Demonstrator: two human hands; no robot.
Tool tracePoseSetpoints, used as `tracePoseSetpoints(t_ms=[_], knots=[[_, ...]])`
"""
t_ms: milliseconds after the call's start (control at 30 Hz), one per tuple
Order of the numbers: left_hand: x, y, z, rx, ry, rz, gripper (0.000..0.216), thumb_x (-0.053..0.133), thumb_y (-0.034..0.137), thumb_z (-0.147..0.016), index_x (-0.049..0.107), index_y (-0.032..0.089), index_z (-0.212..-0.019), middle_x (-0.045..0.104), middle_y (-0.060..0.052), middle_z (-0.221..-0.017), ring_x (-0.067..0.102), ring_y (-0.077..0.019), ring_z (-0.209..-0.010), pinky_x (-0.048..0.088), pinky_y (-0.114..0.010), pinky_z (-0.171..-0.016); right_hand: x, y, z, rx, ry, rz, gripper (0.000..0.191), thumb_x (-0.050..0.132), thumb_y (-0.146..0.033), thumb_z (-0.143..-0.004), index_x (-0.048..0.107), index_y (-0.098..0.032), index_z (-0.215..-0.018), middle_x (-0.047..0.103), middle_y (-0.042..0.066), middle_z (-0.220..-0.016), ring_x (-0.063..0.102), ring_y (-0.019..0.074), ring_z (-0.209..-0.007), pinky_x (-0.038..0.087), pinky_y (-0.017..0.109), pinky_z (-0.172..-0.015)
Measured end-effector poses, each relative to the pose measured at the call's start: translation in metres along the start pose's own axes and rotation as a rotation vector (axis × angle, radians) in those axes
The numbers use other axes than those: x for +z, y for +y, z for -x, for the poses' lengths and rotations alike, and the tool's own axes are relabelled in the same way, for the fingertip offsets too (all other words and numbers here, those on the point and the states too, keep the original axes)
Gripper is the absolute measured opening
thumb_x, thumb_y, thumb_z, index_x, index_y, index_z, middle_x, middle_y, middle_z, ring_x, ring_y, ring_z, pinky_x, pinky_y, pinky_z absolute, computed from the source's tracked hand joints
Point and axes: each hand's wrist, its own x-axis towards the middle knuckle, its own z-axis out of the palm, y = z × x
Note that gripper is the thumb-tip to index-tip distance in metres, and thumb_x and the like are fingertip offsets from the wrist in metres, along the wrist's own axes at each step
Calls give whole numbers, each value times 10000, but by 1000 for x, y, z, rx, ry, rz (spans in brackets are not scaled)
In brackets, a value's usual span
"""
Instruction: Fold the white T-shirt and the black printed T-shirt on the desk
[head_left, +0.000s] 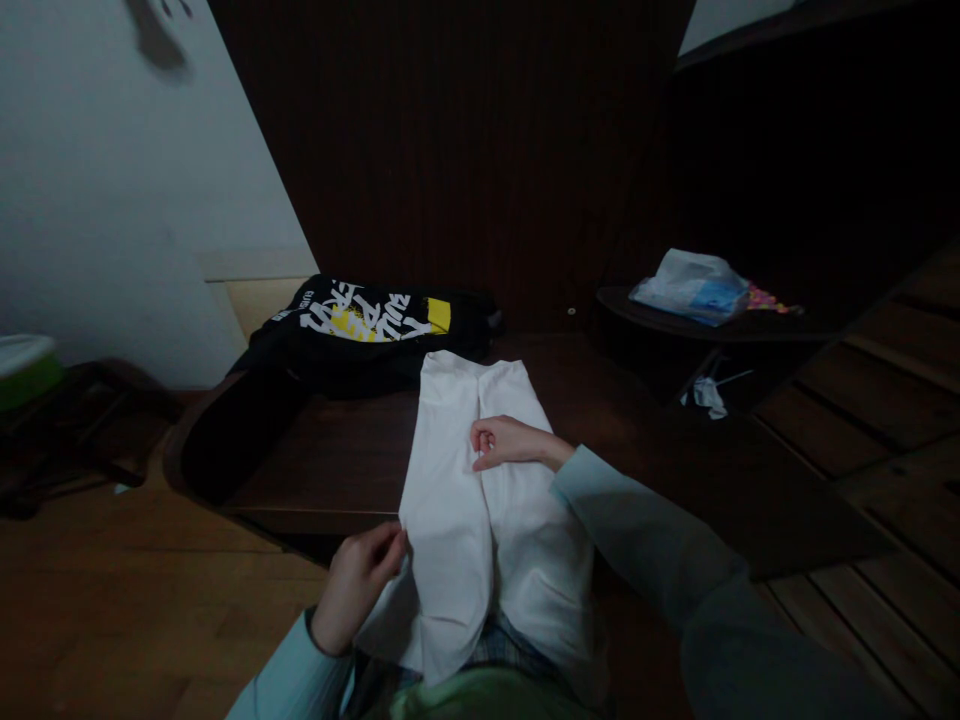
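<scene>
White cloth garment (450, 470) lying over dark-brown wooden tabletop (322, 460), near end beyond front edge. Left hand (356, 585): fingers pinching garment's left edge. Right hand (516, 442): fingers curled at central fold; grip unclear.

White garment (446, 480): matt cloth, soft creases. Black garment (360, 325): matt cloth, printed. Bench (330, 455): dark wood look, smooth, faint sheen. Floor (195, 590): wood, light gloss. Pack (694, 288): crinkled plastic film, slightly glossy. Wall (112, 200): smooth, matt.

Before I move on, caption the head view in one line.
Left hand at the edge of a white cloth, right hand over its middle, black printed fabric lying beyond.
</scene>
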Motion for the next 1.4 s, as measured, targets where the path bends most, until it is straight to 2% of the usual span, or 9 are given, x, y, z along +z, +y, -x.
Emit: tracePoseSetpoints(t_ms=[233, 333, 433, 567, 667, 833, 1067, 1233, 1400], knots=[[-11, -4, -4, -12, 45, -34, 300, 399, 381, -769, 539, 180, -595, 540, 13, -519, 497, -117, -488, 378, -201, -469, -1, -3, 0, 4, 4, 28, 201, 698, -206, -534, 543, -170, -657, 489, -67, -582, 436, 67, -519, 302, 173, -456], [-8, 1, -3, -12, 189, -222, 230, 432, 368, -772, 559, 195, -691, 567, 15, -572, 526, -126, -513, 392, -213, -491, -2, -6, 1, 14, -4, 51, 185, 685, -180, -535, 543, -170, -653, 488, -68, -580, 434, 69, -521, 307, 176, -461], [2, 17, -5, 183, 334, -280, 220, 414, 337, -815, 556, 186, -739, 581, -12, -641, 549, -141, -587, 435, -242, -557, -3, -8, 1, 13, -18, 55, 177, 677, -174, -541, 540, -170, -653, 488, -68, -576, 429, 70, -518, 305, 179, -461], [21, 44, -15, 500, 190, -296, 237, 450, 269, -828, 555, 180, -1020, 620, -87, -990, 560, -199, -942, 456, -349, -823, -1, -7, 1, 31, 26, 61, 171, 653, -276, -618, 516, -172, -622, 465, -65, -534, 402, 71, -497, 288, 187, -460], [36, 53, -19, 585, 103, -321, 354, 526, 323, -793, 509, 173, -1113, 576, -104, -1131, 518, -226, -1051, 442, -391, -888, 5, -6, -1, 48, 160, 136, 258, 610, -393, -682, 502, -176, -594, 475, -49, -540, 404, 79, -507, 279, 200, -477], [46, 49, -12, 615, 120, -326, 242, 505, 261, -802, 550, 175, -1023, 606, -95, -1064, 546, -219, -1016, 470, -383, -860, 14, -6, -4, 117, 342, 321, 177, 613, -321, -681, 507, -188, -636, 522, -30, -600, 445, 94, -548, 288, 209, -522], [37, 56, -30, 547, 98, -310, 209, 392, 210, -854, 567, 191, -965, 632, -56, -848, 592, -167, -809, 500, -313, -741, 17, -2, -6, 46, 416, 364, 109, 566, -205, -674, 521, -185, -770, 550, -7, -770, 495, 116, -678, 344, 219, -611], [48, 59, -61, 552, 129, -459, 324, 470, 313, -822, 516, 146, -1095, 522, -143, -1200, 469, -260, -1124, 413, -428, -919, 17, 2, -7, 40, 470, 308, 166, 525, -117, -665, 539, -165, -823, 552, 20, -846, 509, 118, -700, 384, 244, -653], [60, 51, -68, 521, 107, -544, 474, 405, 404, -849, 432, 115, -1225, 429, -171, -1319, 359, -277, -1241, 354, -456, -970, 10, 3, -9, 89, 453, -66, 393, 556, -156, -691, 497, -172, -1079, 563, 27, -947, 478, 62, -521, 402, 219, -518]])
